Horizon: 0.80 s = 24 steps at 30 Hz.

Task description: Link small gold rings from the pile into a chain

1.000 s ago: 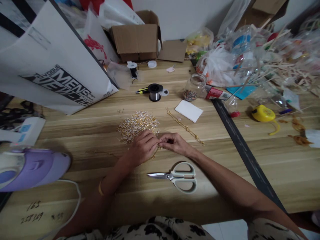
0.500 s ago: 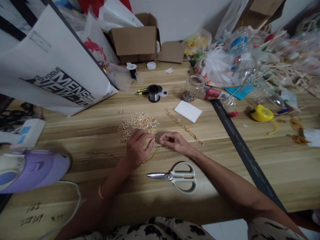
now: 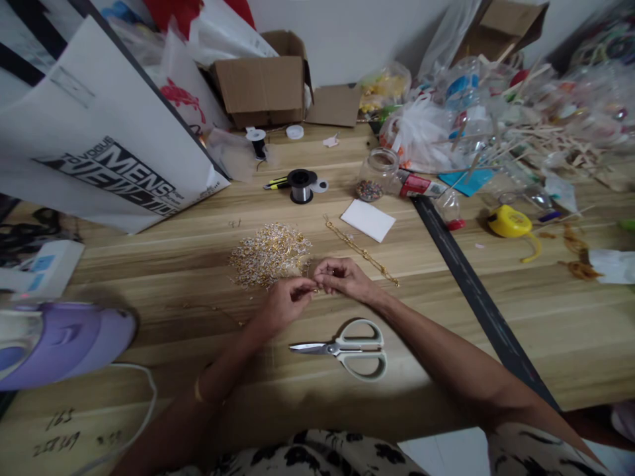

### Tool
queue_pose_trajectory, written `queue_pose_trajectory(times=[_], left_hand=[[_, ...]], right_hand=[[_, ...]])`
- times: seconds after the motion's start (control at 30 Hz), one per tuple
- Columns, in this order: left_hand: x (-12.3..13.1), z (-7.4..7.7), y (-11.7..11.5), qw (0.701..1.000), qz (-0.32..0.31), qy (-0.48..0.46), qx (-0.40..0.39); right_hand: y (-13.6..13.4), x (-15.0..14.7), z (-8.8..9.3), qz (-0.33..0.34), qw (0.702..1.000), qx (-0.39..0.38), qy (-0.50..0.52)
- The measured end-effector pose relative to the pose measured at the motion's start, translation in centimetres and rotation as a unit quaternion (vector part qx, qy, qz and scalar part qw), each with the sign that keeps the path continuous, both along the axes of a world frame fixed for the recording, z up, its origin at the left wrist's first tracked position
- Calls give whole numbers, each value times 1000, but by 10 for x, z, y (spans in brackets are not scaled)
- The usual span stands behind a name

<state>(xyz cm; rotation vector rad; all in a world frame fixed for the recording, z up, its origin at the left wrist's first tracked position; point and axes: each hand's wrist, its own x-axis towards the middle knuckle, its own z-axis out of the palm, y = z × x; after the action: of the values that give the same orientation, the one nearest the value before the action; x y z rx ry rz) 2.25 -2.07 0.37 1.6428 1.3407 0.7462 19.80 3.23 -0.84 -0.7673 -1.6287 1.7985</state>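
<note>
My left hand (image 3: 286,303) and my right hand (image 3: 343,279) meet fingertip to fingertip above the table, both pinched closed. A thin gold chain (image 3: 225,314) lies on the wood to the left and runs under my left hand; its other end comes up to my right fingertips. Whatever tiny piece my left fingers pinch is too small to make out. Just beyond my left hand is a heap of small gold and clear charms (image 3: 270,254). A second gold chain (image 3: 361,252) is stretched out beyond my right hand. Scissors (image 3: 360,350) with pale handles lie nearer my body.
Farther back are a wire spool (image 3: 301,186), a yellow cutter (image 3: 276,184), a white card (image 3: 368,220) and a jar of beads (image 3: 378,173). A paper bag (image 3: 124,145) and a purple appliance (image 3: 74,340) stand left. A tape measure (image 3: 508,221) sits right.
My left hand has turned and come right, its fingertips now against my right ones. It covers the chain stretch that was visible between the hands. The whole view has shifted slightly.
</note>
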Motion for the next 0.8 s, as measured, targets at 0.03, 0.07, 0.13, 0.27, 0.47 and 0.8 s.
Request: queue_pose_trajectory(times=[0.03,0.07,0.13,0.27,0.47,0.8], left_hand=[[1,1,0,1000,1,-1,-9],[2,1,0,1000,4,-3,-17],[2,0,1,1000,8,-9,-27],[1,-3,4,999,10,-16,-34],[0,-3,6,998,1,-40,-42],[-6,3,7,983,-25,-119,-141]], right_hand=[[0,0,0,-2,1000,1,1],[0,0,-1,-4,1000,2,2],[0,-1,-1,-8,1000,3,2],[0,-1,-2,-11,1000,3,0],[-1,-3,0,-27,1000,1,-6],[-2,-3,0,-38,999,5,-6]])
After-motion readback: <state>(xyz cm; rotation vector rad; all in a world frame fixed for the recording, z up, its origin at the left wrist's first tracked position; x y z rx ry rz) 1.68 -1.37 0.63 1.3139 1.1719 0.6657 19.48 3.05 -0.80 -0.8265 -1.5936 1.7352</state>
